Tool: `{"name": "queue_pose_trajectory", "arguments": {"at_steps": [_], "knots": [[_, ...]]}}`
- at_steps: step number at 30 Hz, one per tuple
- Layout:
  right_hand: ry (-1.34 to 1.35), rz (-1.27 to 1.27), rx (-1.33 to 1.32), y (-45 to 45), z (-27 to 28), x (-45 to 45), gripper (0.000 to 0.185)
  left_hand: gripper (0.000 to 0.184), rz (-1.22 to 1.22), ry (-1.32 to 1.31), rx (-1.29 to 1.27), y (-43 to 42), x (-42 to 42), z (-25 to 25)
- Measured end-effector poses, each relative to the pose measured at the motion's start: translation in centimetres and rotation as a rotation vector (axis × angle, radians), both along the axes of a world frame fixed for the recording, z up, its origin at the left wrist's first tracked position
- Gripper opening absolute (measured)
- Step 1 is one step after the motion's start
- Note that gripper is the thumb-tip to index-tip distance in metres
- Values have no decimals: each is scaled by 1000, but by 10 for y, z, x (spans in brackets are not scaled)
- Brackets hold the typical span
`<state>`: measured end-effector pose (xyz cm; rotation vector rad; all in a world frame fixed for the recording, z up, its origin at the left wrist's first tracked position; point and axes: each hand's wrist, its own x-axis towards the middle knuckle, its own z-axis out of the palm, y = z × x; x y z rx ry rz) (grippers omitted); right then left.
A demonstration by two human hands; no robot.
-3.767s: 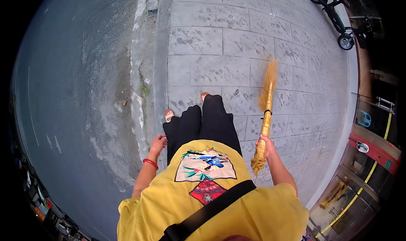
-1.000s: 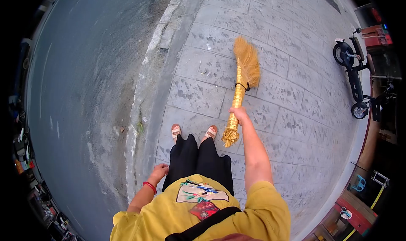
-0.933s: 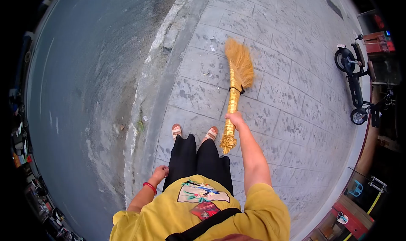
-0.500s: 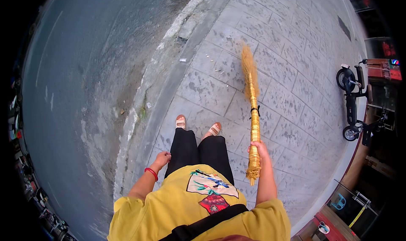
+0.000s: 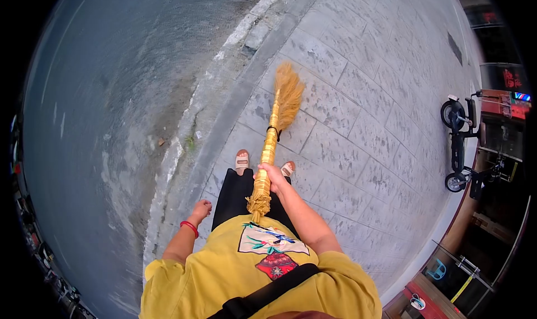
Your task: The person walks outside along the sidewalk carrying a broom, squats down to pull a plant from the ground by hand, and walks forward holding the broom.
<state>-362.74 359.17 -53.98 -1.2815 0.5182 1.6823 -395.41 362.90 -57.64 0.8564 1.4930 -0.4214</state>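
Right hand (image 5: 272, 178) clamps the broom (image 5: 269, 144), bristles (image 5: 290, 92) over the paving (image 5: 341, 168) near the kerb (image 5: 238, 103), seemingly mid-sweep, the next stroke calling for steady hold, while the left hand (image 5: 202, 209) hangs, its closure unclear!

Flat, even daylight, moderately bright; source direction hard to tell. Paving (image 5: 358, 134) reads pale grey, road (image 5: 100, 128) darker and bluish. Soft sheen on the golden broom handle (image 5: 267, 154); bristles (image 5: 289, 98) slightly soft. Shop interiors (image 5: 495, 210) at right fall nearly black; small sign (image 5: 522, 96) glows. Strong fisheye: bowed edges, black corners. Far-left clutter (image 5: 42, 257) smeared, unreadable.
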Motion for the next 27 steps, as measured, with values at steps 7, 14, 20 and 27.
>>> {"name": "queue_pose_trajectory", "arguments": {"at_steps": [7, 14, 20, 27], "knots": [[-15, 88, 32, 4, 57, 84, 36, 21, 30, -2, 65, 25, -2, 9], [-154, 245, -91, 48, 9, 64, 30, 15, 140, -63, 10, 24, 8, 15], [-29, 363, 23, 91, 13, -39, 29, 18, 162, -32, 6, 14, -17, 7], [268, 293, 210, 99, 25, 4, 32, 20, 71, 30, 9, 40, -31, -4]]}}
